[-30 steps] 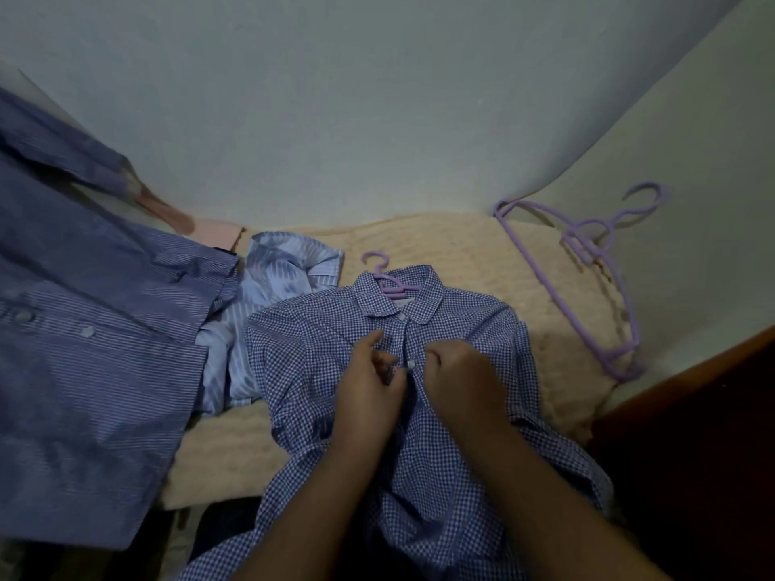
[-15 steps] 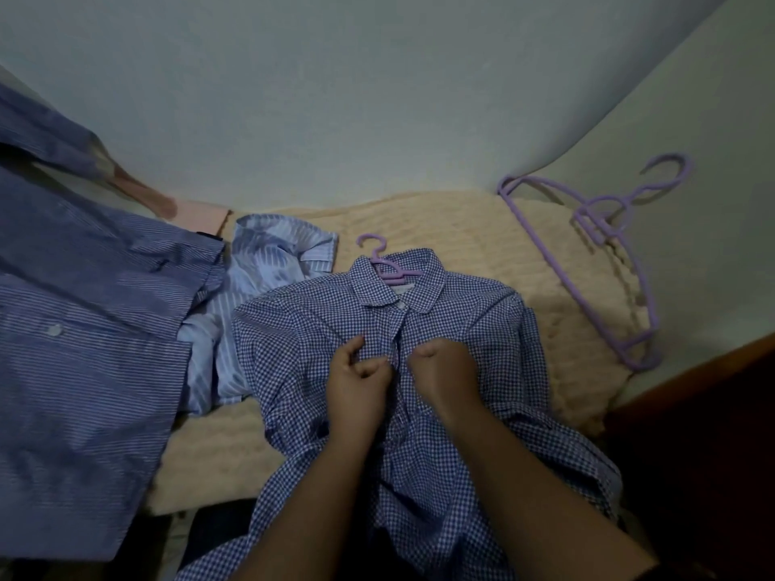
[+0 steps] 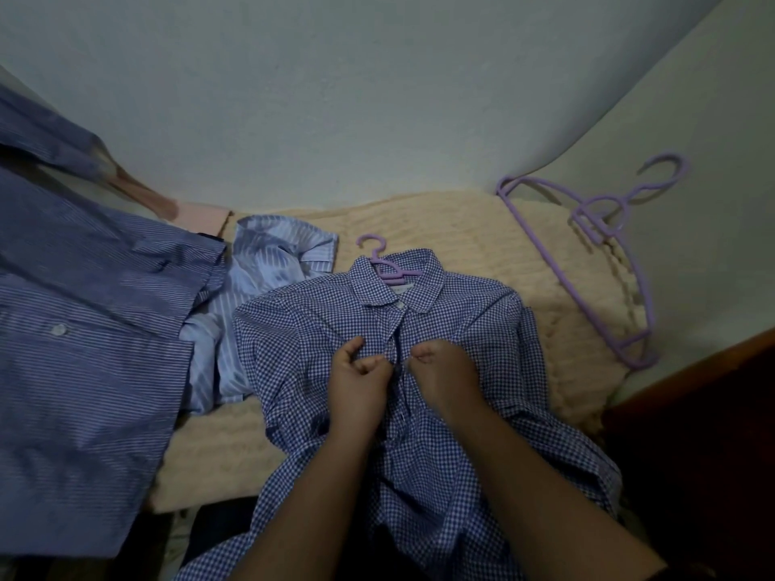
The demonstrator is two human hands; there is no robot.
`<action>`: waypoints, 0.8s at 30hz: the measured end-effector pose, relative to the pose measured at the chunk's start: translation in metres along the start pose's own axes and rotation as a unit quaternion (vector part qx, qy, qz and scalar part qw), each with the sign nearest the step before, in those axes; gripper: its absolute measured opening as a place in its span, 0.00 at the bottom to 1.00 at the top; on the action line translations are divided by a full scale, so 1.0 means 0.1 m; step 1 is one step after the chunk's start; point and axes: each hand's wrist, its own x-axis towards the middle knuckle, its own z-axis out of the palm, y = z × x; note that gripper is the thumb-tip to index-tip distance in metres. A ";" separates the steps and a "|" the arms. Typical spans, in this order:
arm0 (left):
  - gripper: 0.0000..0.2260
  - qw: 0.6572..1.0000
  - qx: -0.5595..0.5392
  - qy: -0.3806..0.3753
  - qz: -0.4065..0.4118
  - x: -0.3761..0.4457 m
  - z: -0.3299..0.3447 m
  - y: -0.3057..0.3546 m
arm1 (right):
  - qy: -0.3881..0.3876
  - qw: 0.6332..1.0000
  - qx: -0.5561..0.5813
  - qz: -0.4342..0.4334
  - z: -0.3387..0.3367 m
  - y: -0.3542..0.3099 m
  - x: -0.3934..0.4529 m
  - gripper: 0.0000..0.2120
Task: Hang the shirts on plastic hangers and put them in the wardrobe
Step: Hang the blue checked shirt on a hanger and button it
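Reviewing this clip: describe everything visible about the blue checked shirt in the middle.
The blue-and-white gingham shirt looks like thin woven cotton, with a rounded collar and white buttons. It lies front-up on the cream blanket, its lower part rumpled toward the camera. A purple plastic hanger sits inside the collar, hook sticking out. The left hand and right hand pinch the placket at chest level.

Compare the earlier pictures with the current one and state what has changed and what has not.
Little changed. Both hands, left and right, keep their grip on the front placket of the blue-and-white checked shirt, working slightly further down it. The purple plastic hanger stays in its collar; the spare purple hangers lie untouched.
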 end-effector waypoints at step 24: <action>0.27 0.999 0.019 -0.005 0.032 0.00 0.11 0.00 | -0.006 0.990 0.137 0.034 -0.07 -0.01 -0.03 0.08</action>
